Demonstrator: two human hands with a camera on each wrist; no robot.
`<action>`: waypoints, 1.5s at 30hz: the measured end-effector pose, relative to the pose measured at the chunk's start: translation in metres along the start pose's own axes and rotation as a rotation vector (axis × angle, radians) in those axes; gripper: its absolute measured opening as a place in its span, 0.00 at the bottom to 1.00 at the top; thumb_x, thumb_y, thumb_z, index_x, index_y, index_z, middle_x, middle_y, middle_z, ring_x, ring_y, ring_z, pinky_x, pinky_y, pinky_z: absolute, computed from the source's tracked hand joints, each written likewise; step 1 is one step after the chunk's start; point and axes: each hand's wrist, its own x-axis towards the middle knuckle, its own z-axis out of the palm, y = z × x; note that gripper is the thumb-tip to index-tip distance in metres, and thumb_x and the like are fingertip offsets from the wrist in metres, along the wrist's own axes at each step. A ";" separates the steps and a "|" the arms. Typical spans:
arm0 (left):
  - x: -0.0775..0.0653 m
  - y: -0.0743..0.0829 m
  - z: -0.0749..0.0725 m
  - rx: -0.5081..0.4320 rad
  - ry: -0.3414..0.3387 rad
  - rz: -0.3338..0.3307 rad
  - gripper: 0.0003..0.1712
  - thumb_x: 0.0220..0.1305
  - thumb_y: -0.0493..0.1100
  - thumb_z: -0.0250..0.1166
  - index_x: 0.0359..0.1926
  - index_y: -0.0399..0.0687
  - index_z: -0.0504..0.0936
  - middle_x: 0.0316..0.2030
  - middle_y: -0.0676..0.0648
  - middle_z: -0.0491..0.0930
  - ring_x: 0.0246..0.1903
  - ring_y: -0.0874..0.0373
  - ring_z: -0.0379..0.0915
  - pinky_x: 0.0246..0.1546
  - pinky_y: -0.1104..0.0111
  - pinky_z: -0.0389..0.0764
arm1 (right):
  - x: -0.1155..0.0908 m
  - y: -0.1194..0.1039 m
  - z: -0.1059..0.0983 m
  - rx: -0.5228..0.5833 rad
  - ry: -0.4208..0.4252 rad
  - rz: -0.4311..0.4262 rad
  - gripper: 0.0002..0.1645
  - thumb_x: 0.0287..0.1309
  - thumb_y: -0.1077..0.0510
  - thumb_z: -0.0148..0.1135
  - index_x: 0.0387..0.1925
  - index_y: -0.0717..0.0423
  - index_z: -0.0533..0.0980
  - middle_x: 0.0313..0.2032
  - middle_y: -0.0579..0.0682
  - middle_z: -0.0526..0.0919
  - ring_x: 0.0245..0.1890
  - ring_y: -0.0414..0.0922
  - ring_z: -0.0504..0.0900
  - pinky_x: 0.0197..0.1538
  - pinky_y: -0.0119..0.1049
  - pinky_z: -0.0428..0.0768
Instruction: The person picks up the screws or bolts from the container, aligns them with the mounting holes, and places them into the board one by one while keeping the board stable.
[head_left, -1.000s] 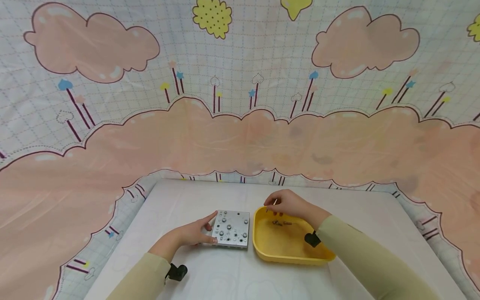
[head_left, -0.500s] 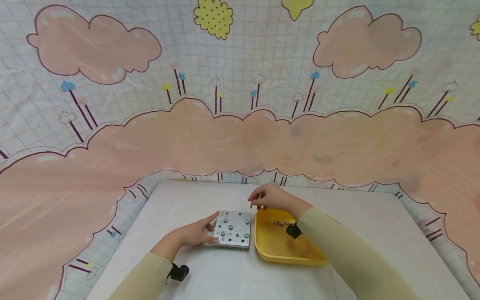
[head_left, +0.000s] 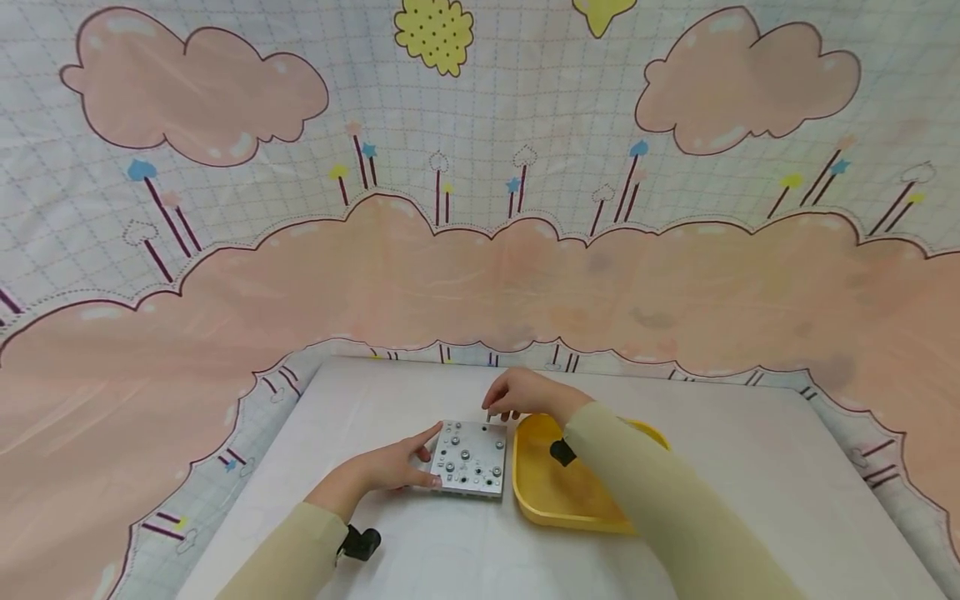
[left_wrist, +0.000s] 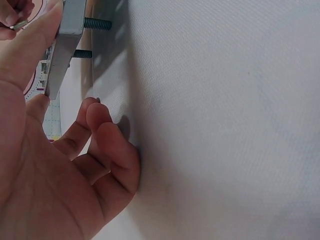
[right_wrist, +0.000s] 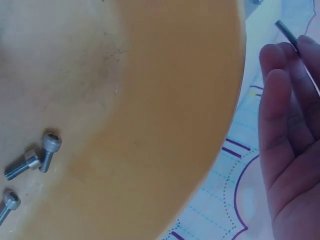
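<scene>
A square metal block (head_left: 471,460) with holes and several socket-head screws on its top face is in the middle of the table in the head view. My left hand (head_left: 384,468) holds it by the left side, thumb at the near corner and index finger at the far one. Threaded screw ends (left_wrist: 98,24) stick out under the block in the left wrist view. Over the block's far right corner, my right hand (head_left: 527,392) pinches a screw (right_wrist: 286,33), its threaded end pointing away from the fingers; the fingers hide its head.
A yellow tray (head_left: 573,522) stands right beside the block, partly under the right forearm. Several loose socket-head screws (right_wrist: 51,144) lie in it in the right wrist view. A patterned cloth (head_left: 480,292) hangs behind the white table (head_left: 420,550).
From above the tray's far left corner, my right hand has moved left to the block's far right corner, carrying the screw. The left hand stays on the block.
</scene>
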 end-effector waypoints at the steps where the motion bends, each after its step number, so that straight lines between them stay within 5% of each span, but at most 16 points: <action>1: 0.000 0.000 0.000 0.000 -0.002 0.002 0.61 0.49 0.60 0.77 0.78 0.66 0.51 0.49 0.51 0.69 0.27 0.55 0.67 0.32 0.64 0.69 | 0.001 0.000 0.001 -0.011 -0.003 0.007 0.10 0.65 0.59 0.64 0.45 0.57 0.85 0.36 0.49 0.86 0.36 0.50 0.83 0.43 0.42 0.82; 12: 0.002 0.000 0.001 -0.004 -0.010 0.011 0.61 0.49 0.60 0.77 0.78 0.67 0.50 0.50 0.50 0.69 0.27 0.55 0.67 0.32 0.63 0.69 | 0.011 0.002 0.011 -0.072 -0.011 0.064 0.05 0.63 0.60 0.66 0.38 0.53 0.86 0.32 0.45 0.84 0.32 0.44 0.81 0.39 0.36 0.80; 45: 0.002 -0.005 0.000 -0.017 -0.020 0.012 0.61 0.50 0.58 0.77 0.79 0.66 0.50 0.48 0.50 0.69 0.25 0.55 0.66 0.31 0.64 0.69 | 0.016 -0.008 0.026 -0.353 -0.027 -0.010 0.05 0.62 0.56 0.68 0.37 0.43 0.87 0.33 0.38 0.81 0.30 0.39 0.79 0.41 0.29 0.78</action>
